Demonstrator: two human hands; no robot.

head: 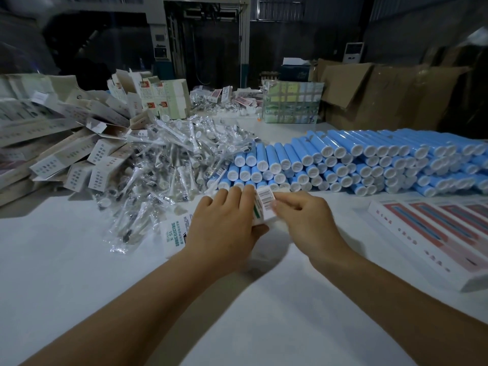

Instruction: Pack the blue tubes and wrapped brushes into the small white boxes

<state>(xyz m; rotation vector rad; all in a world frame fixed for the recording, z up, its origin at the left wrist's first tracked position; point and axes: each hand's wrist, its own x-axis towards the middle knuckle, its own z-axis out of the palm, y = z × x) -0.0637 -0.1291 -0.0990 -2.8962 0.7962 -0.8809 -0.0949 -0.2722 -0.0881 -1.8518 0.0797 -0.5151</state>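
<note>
White table (79, 260) | left hand (224, 228) grips white box (260, 210) mid-table | right hand (303, 220) pinches its end flap, seemingly | tubes (369, 159) stacked behind | brushes (169, 159) heaped left

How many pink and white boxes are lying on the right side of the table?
4, though more may be cut off. They lie side by side: the nearest pink and white box, the second, the third, the fourth at the frame edge.

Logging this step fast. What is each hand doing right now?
Left hand: grips the small white box.
Right hand: pinches the box's barcoded end flap.
</note>
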